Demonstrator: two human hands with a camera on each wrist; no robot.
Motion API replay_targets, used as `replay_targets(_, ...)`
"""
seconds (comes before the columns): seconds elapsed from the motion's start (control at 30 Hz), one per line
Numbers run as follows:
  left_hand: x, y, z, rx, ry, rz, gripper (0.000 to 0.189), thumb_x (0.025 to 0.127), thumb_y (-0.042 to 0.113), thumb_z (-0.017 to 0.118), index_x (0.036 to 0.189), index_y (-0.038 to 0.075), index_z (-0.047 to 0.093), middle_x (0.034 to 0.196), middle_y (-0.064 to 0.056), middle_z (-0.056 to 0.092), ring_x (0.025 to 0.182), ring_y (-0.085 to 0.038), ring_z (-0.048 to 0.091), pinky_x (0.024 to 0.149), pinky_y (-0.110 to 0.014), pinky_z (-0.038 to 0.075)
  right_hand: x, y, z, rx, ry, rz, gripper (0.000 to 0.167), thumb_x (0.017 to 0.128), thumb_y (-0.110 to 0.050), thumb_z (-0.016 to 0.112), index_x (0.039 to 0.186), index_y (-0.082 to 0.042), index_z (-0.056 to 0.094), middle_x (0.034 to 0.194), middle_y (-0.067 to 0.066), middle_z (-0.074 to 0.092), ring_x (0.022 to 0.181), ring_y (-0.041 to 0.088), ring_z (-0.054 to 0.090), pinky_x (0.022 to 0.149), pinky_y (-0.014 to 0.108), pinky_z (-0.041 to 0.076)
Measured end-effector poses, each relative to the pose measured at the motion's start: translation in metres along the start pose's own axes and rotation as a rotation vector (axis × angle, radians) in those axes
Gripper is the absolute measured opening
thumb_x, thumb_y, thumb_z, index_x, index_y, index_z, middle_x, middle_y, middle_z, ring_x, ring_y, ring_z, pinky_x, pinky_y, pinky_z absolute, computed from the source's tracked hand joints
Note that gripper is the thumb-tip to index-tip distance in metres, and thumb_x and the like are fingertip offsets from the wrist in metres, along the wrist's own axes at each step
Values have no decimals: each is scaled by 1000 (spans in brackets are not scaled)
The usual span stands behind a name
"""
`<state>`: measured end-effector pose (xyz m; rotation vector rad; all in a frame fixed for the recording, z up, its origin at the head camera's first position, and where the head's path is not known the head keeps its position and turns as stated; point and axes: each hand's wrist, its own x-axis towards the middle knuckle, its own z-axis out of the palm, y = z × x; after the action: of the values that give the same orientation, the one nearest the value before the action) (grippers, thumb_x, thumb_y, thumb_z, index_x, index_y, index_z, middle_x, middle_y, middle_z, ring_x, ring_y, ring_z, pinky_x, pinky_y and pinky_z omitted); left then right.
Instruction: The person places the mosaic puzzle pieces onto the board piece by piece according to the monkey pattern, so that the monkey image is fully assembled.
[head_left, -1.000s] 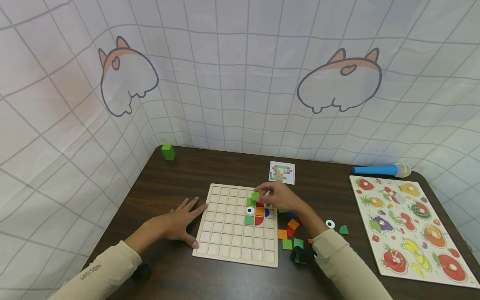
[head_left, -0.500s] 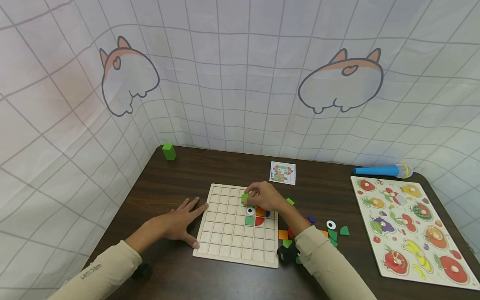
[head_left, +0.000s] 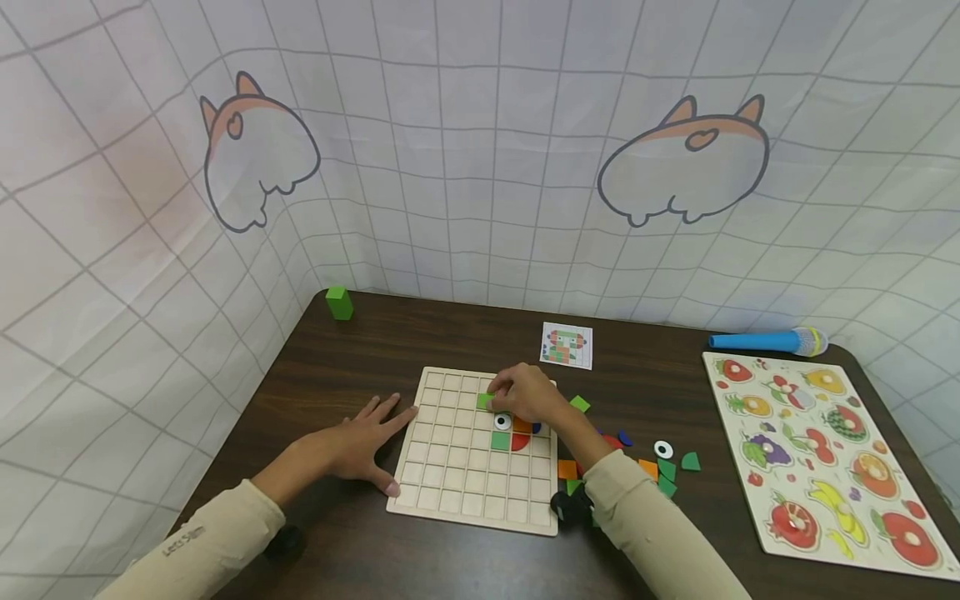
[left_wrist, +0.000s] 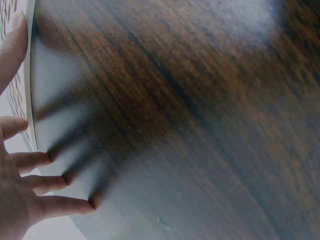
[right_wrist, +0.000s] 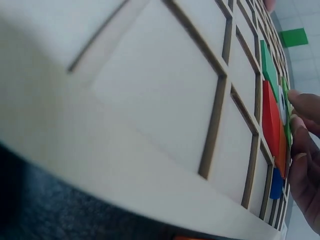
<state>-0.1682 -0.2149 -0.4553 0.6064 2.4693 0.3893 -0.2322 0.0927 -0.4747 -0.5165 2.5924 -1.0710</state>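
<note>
A wooden grid board (head_left: 465, 483) lies on the dark table. My right hand (head_left: 525, 393) pinches a light green square tile (head_left: 484, 402) at a cell in the board's upper part. Just below sit a white eye tile (head_left: 502, 422), an orange tile (head_left: 522, 425), a teal-green square (head_left: 501, 441), a red rounded tile (head_left: 520, 442) and a partly covered blue piece (head_left: 536, 427). In the right wrist view, the fingertips (right_wrist: 295, 97) are right at the green tile. My left hand (head_left: 358, 446) is spread flat, thumb and index finger touching the board's left edge.
Loose tiles, among them an orange square (head_left: 567, 470) and a white eye tile (head_left: 663, 450), lie right of the board, partly under the right sleeve. A pattern card (head_left: 567, 346) lies behind. Farther right are a fruit puzzle (head_left: 817, 458) and blue toy microphone (head_left: 765, 342); a green block (head_left: 340, 303) stands back left.
My right hand has moved left across the board with the light green tile and lowered it to a cell up and left of the eye tile. The left hand stays put.
</note>
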Motion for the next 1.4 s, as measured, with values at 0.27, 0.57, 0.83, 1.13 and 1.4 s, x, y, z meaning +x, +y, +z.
replay_targets(0.27, 0, 0, 0, 12, 0, -4, 120, 71, 59, 82, 163, 20, 15, 168, -21, 2, 152, -52, 2, 105, -81, 20, 0, -3, 0, -34, 13, 1, 14, 87, -20, 78, 98, -11, 79, 79, -4, 70, 66, 9, 57, 59, 25, 45)
replay_targets(0.57, 0, 0, 1, 1, -3, -13, 119, 71, 57, 83, 163, 21, 16, 168, -21, 2, 153, -50, 2, 107, -80, 19, -6, 13, -8, 17, 28, -117, 14, 95, -19, 69, 101, -9, 76, 82, 0, 68, 62, 10, 53, 57, 26, 45)
replay_targets(0.83, 0, 1, 1, 13, 1, -4, 120, 71, 59, 82, 163, 19, 16, 168, -23, 3, 152, -53, 3, 105, -80, 20, -25, 39, -39, 77, 34, -109, 19, 98, -20, 67, 108, -7, 74, 90, 5, 66, 68, 19, 58, 60, 29, 50)
replay_targets(1.13, 1, 0, 0, 6, -7, 6, 119, 72, 60, 80, 163, 19, 14, 168, -23, 1, 151, -53, 2, 106, -81, 18, -52, 69, -69, -84, 148, -37, 16, 93, -20, 73, 101, -6, 76, 92, 6, 72, 78, 20, 60, 67, 35, 51)
replay_targets(1.4, 0, 1, 0, 2, -10, 6, 119, 73, 59, 81, 163, 20, 14, 168, -23, 1, 151, -53, 2, 107, -80, 18, -64, 83, -76, -183, 109, 14, 23, 92, -24, 75, 108, -7, 75, 110, 12, 71, 113, 37, 61, 98, 57, 47)
